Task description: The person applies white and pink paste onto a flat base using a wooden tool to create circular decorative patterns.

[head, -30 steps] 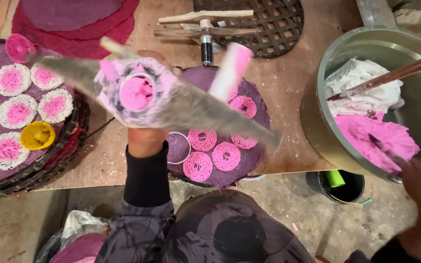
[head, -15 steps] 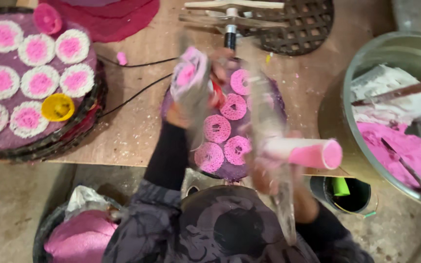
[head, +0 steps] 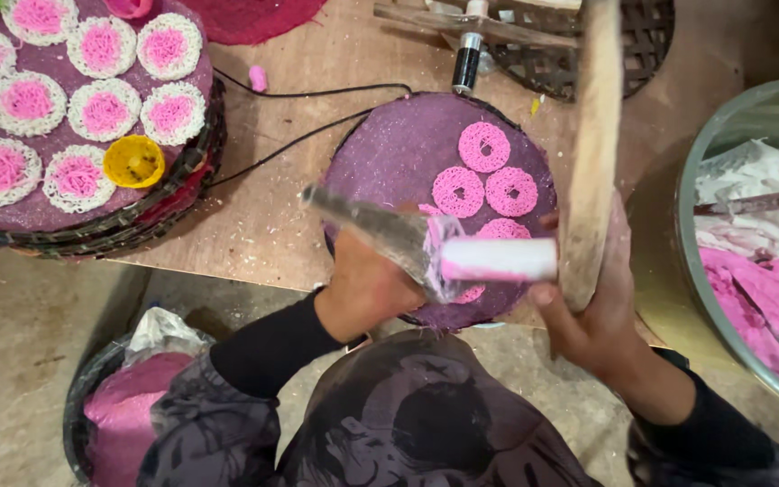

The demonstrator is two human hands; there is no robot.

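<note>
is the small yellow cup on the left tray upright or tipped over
Upright. The yellow cup shows its round open mouth straight up to the camera, sitting on the left tray beside the pink-and-white lace discs. What it holds cannot be told.

My left hand (head: pixel 367 284) and right hand (head: pixel 592 311) sit at six o'clock, with the round mat (head: pixel 389 153) of noodle discs (head: pixel 484 147) just beyond them at twelve. The stacked trays (head: pixel 92 225) carrying a small cup (head: pixel 133 160) lie at ten o'clock. The metal basin (head: pixel 691 198) stands at three, and a bucket (head: pixel 78 406) at eight.
</note>
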